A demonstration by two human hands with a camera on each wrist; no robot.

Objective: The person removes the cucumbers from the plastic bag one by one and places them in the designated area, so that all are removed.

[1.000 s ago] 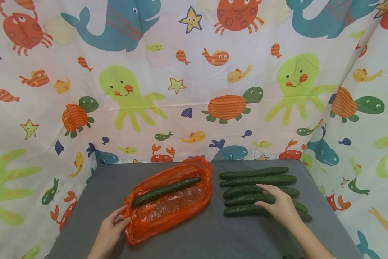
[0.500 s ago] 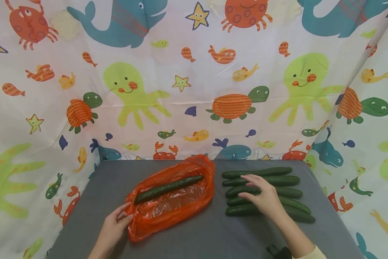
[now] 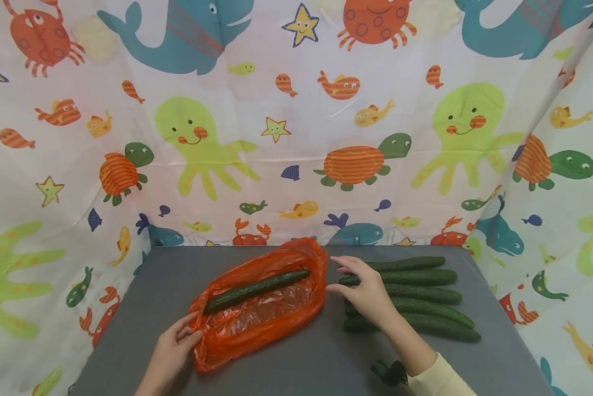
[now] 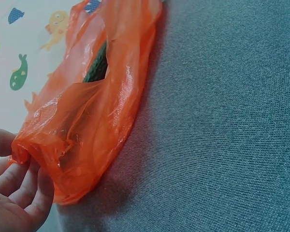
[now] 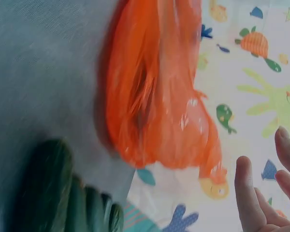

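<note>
An orange plastic bag [image 3: 261,344] lies spread open on the table, with one cucumber [image 3: 256,290] inside it along the far side. My left hand [image 3: 173,342] pinches the bag's near left edge; in the left wrist view the thumb and fingers [image 4: 31,191] grip the crumpled film. My right hand [image 3: 367,291] is held with thumb and fingers apart, nothing between them, just right of the bag's right end. It hovers over the left ends of several cucumbers [image 3: 425,294] lying side by side, partly hiding them.
The grey table [image 3: 296,374] carries the bag at left and the cucumber row at right. A white curtain [image 3: 271,165] printed with sea animals stands behind and at both sides. A small black object [image 3: 390,373] shows beside the right sleeve [image 3: 439,377].
My right hand has moved left from over the cucumber row toward the bag's right end, fingers still apart. My left hand has kept its hold on the bag. The cucumbers have not moved.
</note>
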